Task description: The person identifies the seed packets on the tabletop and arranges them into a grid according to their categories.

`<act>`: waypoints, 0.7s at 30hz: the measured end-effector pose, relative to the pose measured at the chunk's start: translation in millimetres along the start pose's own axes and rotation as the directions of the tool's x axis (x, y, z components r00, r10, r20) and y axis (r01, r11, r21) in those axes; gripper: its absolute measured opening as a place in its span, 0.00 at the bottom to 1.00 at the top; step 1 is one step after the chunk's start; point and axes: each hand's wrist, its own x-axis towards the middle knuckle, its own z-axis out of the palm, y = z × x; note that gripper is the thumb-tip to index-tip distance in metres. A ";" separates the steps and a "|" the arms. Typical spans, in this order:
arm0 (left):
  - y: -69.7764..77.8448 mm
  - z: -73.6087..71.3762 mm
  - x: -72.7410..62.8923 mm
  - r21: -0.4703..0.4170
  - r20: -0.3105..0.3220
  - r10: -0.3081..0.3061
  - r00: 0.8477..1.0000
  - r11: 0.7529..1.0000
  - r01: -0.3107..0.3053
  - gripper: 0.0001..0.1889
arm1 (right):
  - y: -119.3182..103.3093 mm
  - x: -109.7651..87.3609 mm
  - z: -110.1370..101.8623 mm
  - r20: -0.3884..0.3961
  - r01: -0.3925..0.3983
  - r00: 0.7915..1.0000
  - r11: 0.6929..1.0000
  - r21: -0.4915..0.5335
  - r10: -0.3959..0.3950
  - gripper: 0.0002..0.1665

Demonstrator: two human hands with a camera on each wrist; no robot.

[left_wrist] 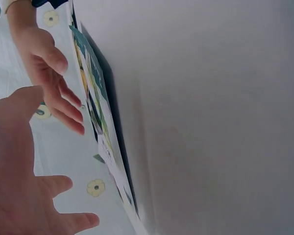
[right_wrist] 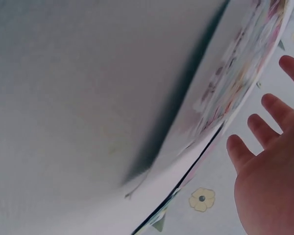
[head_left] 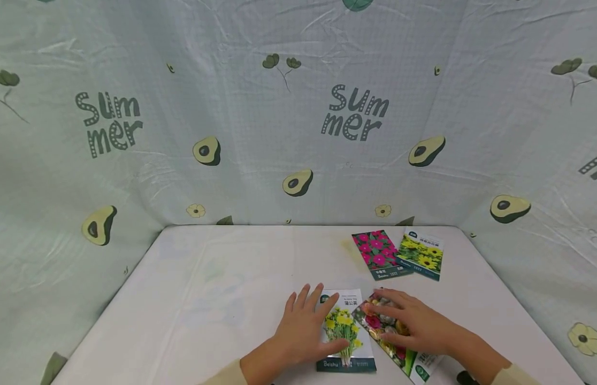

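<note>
In the head view my left hand, fingers spread, is over the left part of a flower seed packet with yellow blooms. To its right, my right hand reaches over a tilted packet of multicoloured flowers, its fingers extended and partly covering the picture. A white packet part with a printed code shows beside the right palm. In the left wrist view, the left fingers are apart beside the packets' edges. The right wrist view shows separated right fingers beside a packet.
Farther back on the white table, a pink-flower packet lies partly under a yellow-flower packet. A pale curtain printed with avocados surrounds the table's back and sides. A small dark object shows by the right forearm.
</note>
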 end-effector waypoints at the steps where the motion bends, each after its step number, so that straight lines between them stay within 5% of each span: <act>1: 1.3 1.3 0.8 -0.008 0.012 -0.004 1.000 1.000 0.004 0.48 | -0.8 -0.3 -0.3 0.004 0.006 1.000 1.000 0.004 -0.006 0.38; 13: 16.8 8.3 8.0 -0.148 0.064 0.001 0.998 0.989 0.009 0.45 | -4.4 -1.5 -2.0 0.058 0.007 0.998 1.000 -0.001 -0.007 0.39; 21: 25.2 7.1 12.9 -0.141 0.092 -0.029 0.995 0.989 0.041 0.40 | -5.3 1.0 -0.7 0.102 0.002 0.995 1.000 -0.006 -0.001 0.40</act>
